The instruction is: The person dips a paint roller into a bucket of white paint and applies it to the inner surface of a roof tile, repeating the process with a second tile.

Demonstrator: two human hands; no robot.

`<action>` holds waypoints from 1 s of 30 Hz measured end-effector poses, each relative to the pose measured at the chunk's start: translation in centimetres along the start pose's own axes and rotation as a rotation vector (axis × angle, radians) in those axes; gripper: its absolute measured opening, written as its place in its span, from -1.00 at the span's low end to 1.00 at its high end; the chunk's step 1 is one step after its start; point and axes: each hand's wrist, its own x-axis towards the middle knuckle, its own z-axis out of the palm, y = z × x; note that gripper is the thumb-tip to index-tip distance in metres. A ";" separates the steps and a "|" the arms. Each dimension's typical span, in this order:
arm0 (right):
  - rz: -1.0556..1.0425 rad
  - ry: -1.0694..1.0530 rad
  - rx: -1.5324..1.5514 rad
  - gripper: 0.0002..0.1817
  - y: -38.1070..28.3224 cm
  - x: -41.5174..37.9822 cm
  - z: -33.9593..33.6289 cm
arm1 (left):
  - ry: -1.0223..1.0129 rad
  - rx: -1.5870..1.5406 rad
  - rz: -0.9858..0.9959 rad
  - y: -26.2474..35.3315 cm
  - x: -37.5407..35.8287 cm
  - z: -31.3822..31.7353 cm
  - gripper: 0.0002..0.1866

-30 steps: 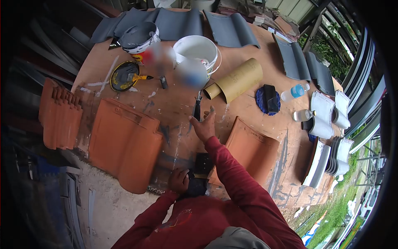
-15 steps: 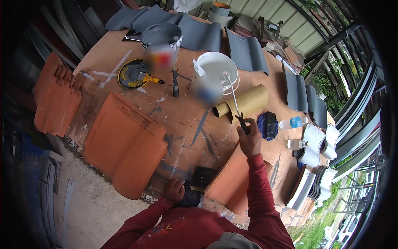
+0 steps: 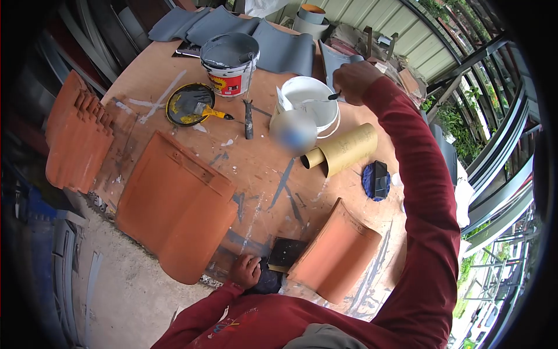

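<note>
My right hand (image 3: 353, 81) is closed on the dark handle of a thin metal tool (image 3: 317, 101), whose shaft reaches into the white bucket (image 3: 320, 129). White material lines the inside of this bucket. My left hand (image 3: 245, 271) rests with curled fingers at the near table edge, beside a black cloth-like item (image 3: 268, 279) and a dark perforated plate (image 3: 286, 252); whether it holds anything is hidden. To its right lies a curved orange tile (image 3: 339, 250), and a larger orange tile (image 3: 177, 206) is on the left.
Past the middle of the table (image 3: 256, 192) stand a paint bucket (image 3: 232, 81), a yellow-rimmed lid with a brush (image 3: 190, 104), a black-handled tool (image 3: 249, 120) and rolled sandpaper (image 3: 350, 148). Grey tiles (image 3: 285, 49) line the far edge; stacked orange tiles (image 3: 81, 136) stand left.
My right hand has moved up and away from me, from above the right orange tile to the bucket's far right side. The tool now lies lower across the bucket. My left hand has barely moved.
</note>
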 end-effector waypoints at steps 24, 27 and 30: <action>0.112 0.192 -0.077 -0.90 -3.4 -0.2 1.6 | 0.063 0.011 0.073 0.0 -0.2 0.6 -0.78; 0.163 0.212 -0.028 -0.89 -3.8 -1.7 0.0 | 0.079 0.018 0.083 -0.1 0.0 0.4 -0.79; 0.202 0.298 0.048 -0.87 -5.4 -3.5 0.3 | 0.093 0.002 0.093 0.3 0.0 0.9 -0.80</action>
